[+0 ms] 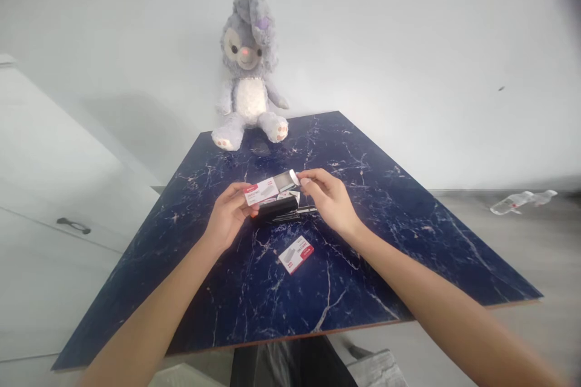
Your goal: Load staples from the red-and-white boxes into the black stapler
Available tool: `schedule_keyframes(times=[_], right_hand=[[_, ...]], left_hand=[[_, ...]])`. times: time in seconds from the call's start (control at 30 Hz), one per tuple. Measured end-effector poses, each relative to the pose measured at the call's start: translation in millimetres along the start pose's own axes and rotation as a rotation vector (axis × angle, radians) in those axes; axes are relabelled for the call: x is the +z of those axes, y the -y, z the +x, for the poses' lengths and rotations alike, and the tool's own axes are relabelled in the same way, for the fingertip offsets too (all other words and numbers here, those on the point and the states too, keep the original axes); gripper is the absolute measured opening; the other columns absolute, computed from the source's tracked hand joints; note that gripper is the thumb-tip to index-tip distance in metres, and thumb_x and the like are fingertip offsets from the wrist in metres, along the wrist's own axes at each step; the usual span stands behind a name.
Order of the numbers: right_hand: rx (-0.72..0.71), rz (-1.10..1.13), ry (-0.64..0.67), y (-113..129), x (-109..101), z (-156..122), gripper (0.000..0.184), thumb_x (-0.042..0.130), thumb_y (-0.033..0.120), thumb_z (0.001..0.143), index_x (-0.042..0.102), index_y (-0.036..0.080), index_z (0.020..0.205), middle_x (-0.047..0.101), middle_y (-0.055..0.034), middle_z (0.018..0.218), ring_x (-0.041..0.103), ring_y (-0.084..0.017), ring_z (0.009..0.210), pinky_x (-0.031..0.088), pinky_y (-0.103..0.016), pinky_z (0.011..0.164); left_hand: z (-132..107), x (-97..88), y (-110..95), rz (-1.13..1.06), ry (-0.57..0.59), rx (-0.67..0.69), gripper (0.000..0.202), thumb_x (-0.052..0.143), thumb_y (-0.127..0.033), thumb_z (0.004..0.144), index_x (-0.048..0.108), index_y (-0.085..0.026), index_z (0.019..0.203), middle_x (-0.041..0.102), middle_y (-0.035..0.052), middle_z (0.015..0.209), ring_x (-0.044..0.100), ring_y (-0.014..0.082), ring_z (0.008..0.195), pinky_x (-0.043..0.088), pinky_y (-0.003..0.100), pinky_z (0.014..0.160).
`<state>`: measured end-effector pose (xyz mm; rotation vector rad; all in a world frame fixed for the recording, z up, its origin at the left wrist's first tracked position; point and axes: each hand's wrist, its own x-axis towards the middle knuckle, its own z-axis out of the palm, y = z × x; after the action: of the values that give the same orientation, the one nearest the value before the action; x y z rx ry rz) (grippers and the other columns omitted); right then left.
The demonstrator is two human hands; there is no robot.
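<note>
Above the middle of the table, my left hand (231,208) grips a small white-and-red staple box (261,191) by its left end. A row of staples seems to be printed on its face. From the right end an inner tray (285,181) sticks out, with a white end flap. My right hand (327,196) has thumb and fingertips closed on that flap. Just below the box lies a black case (275,208) with white-and-red pieces showing at its top, partly hidden. Slim silver and black pen-like items (297,214) rest beside it. Nearer me, a second staple box (296,254) lies flat.
A grey plush rabbit (250,78) sits at the far edge of the dark blue marbled table (363,254). Plastic bottles (521,201) lie on the floor at the right. A white cabinet (45,205) with a dark handle stands on the left.
</note>
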<state>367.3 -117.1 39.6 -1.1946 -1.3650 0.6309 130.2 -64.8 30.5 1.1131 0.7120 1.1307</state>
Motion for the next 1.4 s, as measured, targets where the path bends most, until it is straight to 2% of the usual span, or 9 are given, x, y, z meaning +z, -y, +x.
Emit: schedule_keyframes(times=[0.2, 0.63, 0.73, 0.83, 0.9, 1.07, 1.13, 1.23, 1.4], right_hand=[[0.037, 0.015, 0.023, -3.1, 5.5, -2.0, 0.032, 0.062, 0.046, 0.091, 0.071, 0.021, 0.109, 0.075, -0.0069, 0.103, 0.070, -0.020, 0.083, 0.054, -0.033, 0.074], [-0.090, 0.010, 0.193, -0.6, 5.8, -2.6, 0.031, 0.066, 0.043, 0.090, 0.074, 0.024, 0.113, 0.071, -0.0064, 0.101, 0.065, -0.016, 0.078, 0.053, -0.030, 0.071], [0.029, 0.123, 0.238, -5.9, -0.6, 5.4, 0.035, 0.071, 0.044, 0.085, 0.071, 0.022, 0.111, 0.072, -0.0061, 0.097, 0.067, -0.017, 0.078, 0.054, -0.031, 0.070], [0.108, 0.150, 0.130, -16.1, -10.8, 16.0, 0.035, 0.073, 0.047, 0.082, 0.069, 0.021, 0.104, 0.073, -0.0049, 0.090, 0.066, -0.017, 0.074, 0.052, -0.031, 0.069], [0.103, 0.092, 0.095, -21.9, -18.7, 21.6, 0.032, 0.071, 0.048, 0.082, 0.069, 0.020, 0.099, 0.072, -0.0040, 0.086, 0.064, -0.016, 0.071, 0.052, -0.032, 0.069], [0.085, -0.163, 0.291, -28.8, -31.7, 28.1, 0.025, 0.068, 0.045, 0.083, 0.071, 0.022, 0.092, 0.070, -0.0012, 0.077, 0.061, -0.015, 0.067, 0.047, -0.030, 0.066], [0.079, -0.236, 0.368, -31.8, -33.3, 29.3, 0.024, 0.068, 0.044, 0.082, 0.069, 0.022, 0.092, 0.068, 0.0008, 0.074, 0.060, -0.014, 0.064, 0.044, -0.028, 0.063], [0.071, -0.296, 0.439, -37.6, -35.7, 29.1, 0.023, 0.067, 0.043, 0.082, 0.065, 0.022, 0.092, 0.069, 0.0023, 0.072, 0.060, -0.014, 0.062, 0.042, -0.027, 0.062], [0.075, -0.342, 0.409, -40.5, -46.1, 22.6, 0.024, 0.064, 0.043, 0.087, 0.064, 0.022, 0.098, 0.074, 0.0003, 0.081, 0.064, -0.016, 0.067, 0.045, -0.029, 0.066]], left_hand=[[-5.5, 4.4, 3.0, 0.055, 0.086, -0.002, 0.023, 0.069, -0.033, 0.085, 0.067, -0.017, 0.102, 0.073, 0.0064, 0.090, 0.070, 0.0174, 0.070, 0.060, 0.031, 0.067], [-10.2, 8.4, 12.2, 0.321, 0.122, 0.099, 0.037, 0.079, -0.031, 0.080, 0.063, -0.020, 0.111, 0.072, 0.0073, 0.106, 0.074, 0.0211, 0.083, 0.063, 0.036, 0.075], [-10.0, 4.3, 5.5, 0.382, 0.161, 0.106, 0.033, 0.075, -0.034, 0.084, 0.063, -0.019, 0.111, 0.073, 0.0071, 0.098, 0.072, 0.0189, 0.074, 0.061, 0.030, 0.062], [-10.6, -2.1, -5.1, 0.533, 0.275, 0.065, 0.029, 0.070, -0.036, 0.087, 0.064, -0.019, 0.110, 0.072, 0.0051, 0.087, 0.067, 0.0154, 0.060, 0.053, 0.025, 0.050], [-11.4, -5.5, -11.7, 0.720, 0.356, 0.067, 0.024, 0.068, -0.035, 0.088, 0.067, -0.019, 0.107, 0.072, 0.0036, 0.082, 0.064, 0.0136, 0.058, 0.049, 0.024, 0.051], [-10.5, -12.7, -18.8, 1.116, 0.439, 0.315, 0.013, 0.062, -0.030, 0.089, 0.067, -0.019, 0.091, 0.056, -0.0054, 0.056, 0.048, 0.0086, 0.048, 0.035, 0.023, 0.053], [-8.2, -17.5, -19.2, 1.158, 0.424, 0.405, 0.014, 0.058, -0.031, 0.090, 0.066, -0.019, 0.090, 0.047, -0.0078, 0.050, 0.041, 0.0081, 0.045, 0.031, 0.024, 0.052], [-4.0, -26.0, -19.7, 1.197, 0.357, 0.470, 0.024, 0.053, -0.033, 0.093, 0.063, -0.018, 0.077, 0.047, -0.0063, 0.051, 0.040, 0.0083, 0.046, 0.029, 0.025, 0.052], [1.3, -33.2, -17.0, 1.320, 0.181, 0.531, 0.032, 0.053, -0.033, 0.093, 0.060, -0.017, 0.066, 0.050, -0.0039, 0.055, 0.043, 0.0090, 0.050, 0.031, 0.026, 0.054]])
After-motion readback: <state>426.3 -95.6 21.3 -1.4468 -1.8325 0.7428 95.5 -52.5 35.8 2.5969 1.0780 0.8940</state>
